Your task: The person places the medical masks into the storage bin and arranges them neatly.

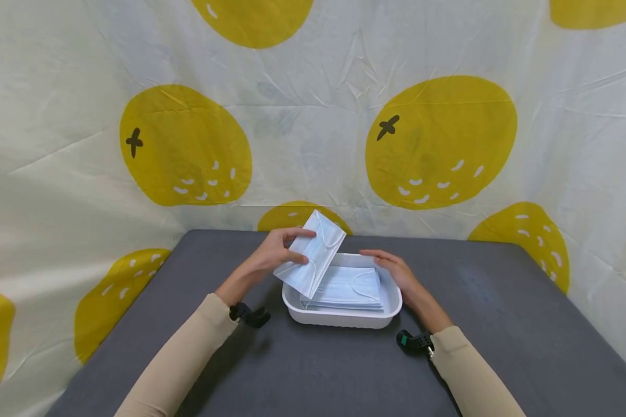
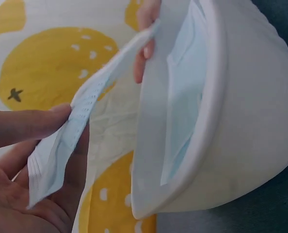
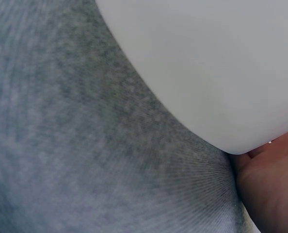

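Between thumb and fingers my left hand (image 1: 271, 252) pinches a pale blue pleated face mask (image 1: 321, 243) with white ear loops. It is tilted above the left side of a white plastic tub (image 1: 339, 317). Inside the tub lies a stack of similar face masks (image 1: 352, 284), partly covered by the raised one in the head view. My right hand (image 1: 399, 275) grips the tub's back right corner, thumb at the rim. In the left wrist view, the held mask (image 2: 81, 111) appears nearly edge-on. The right wrist view shows the tub's outer wall (image 3: 207, 73) against the palm.
The tub stands on a dark grey table (image 1: 475, 347). Behind the table hangs a white cloth (image 1: 313, 139) printed with large yellow fruit. Each wrist wears a black strap (image 1: 247, 314).
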`<action>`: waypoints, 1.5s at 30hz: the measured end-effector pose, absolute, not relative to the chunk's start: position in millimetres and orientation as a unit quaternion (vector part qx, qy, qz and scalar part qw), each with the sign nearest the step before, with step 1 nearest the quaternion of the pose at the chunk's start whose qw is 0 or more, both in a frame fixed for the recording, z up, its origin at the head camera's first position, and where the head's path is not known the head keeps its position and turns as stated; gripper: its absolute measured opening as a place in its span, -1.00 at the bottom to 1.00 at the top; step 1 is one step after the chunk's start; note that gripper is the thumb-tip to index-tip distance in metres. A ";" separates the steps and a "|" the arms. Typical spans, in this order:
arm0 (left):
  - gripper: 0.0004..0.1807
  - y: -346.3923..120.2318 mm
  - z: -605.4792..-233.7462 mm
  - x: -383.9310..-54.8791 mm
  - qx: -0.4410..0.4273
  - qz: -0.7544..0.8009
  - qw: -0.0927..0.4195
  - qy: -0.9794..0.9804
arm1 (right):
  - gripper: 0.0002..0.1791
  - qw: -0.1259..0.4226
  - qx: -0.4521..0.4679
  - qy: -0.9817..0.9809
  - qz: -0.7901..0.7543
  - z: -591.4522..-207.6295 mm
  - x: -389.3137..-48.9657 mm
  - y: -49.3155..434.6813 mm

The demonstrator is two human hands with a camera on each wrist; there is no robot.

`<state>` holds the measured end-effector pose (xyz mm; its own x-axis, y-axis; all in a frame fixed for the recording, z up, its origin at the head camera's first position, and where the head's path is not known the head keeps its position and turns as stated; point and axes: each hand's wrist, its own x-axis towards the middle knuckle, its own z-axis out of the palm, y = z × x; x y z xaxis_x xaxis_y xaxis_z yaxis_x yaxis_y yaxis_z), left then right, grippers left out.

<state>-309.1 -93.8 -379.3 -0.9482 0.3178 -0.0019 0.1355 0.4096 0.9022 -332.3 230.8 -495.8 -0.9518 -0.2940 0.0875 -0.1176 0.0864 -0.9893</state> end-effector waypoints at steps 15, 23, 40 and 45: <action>-0.40 -59.5 -359.1 -344.4 0.365 0.300 0.199 0.858 | -0.49 0.065 -0.106 0.729 -0.673 -497.2 -328.4 230.3; -0.37 -34.7 -355.2 -356.9 0.410 0.235 0.298 0.829 | -0.51 0.069 -0.118 0.723 -0.677 -495.1 -331.5 231.4; -0.39 -15.6 -369.3 -365.3 0.406 0.169 0.266 0.858 | -0.53 0.061 -0.152 0.738 -0.655 -493.8 -331.9 231.4; -0.40 -19.0 -365.8 -365.5 0.414 0.182 0.262 0.853 | -0.53 0.062 -0.143 0.740 -0.654 -494.5 -331.5 232.0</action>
